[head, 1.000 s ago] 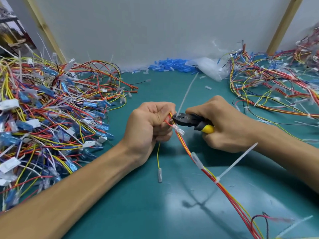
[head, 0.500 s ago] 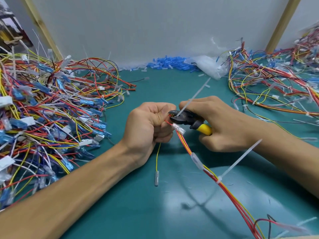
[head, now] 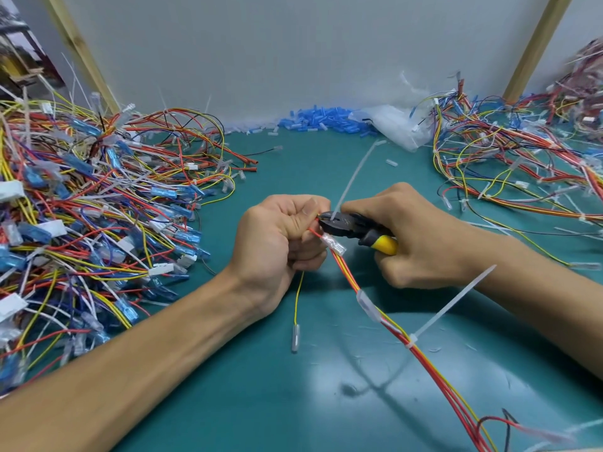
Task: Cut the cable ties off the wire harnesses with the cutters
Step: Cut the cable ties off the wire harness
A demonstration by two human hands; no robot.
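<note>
My left hand (head: 280, 243) grips the upper end of a red and yellow wire harness (head: 434, 363) in a fist above the green mat. My right hand (head: 421, 236) holds black cutters with yellow handles (head: 352, 228), their jaws closed around the base of a white cable tie (head: 354, 177) right beside my left thumb. That tie's tail sticks up and away from me. A second white cable tie (head: 453, 305) sits lower on the harness, its tail pointing right. A thin yellow wire (head: 297, 308) hangs from my left fist.
A big tangle of harnesses with blue and white connectors (head: 98, 223) fills the left side. Another pile of wires (head: 522, 171) lies at the right. Blue sleeves (head: 323, 120) and a clear plastic bag (head: 394, 125) sit by the grey back wall. The green mat (head: 293, 402) lies under everything.
The upper tie's tail has swung between frames, tilting right and then back upright. Both hands have stayed almost in place, the cutters at the tie.
</note>
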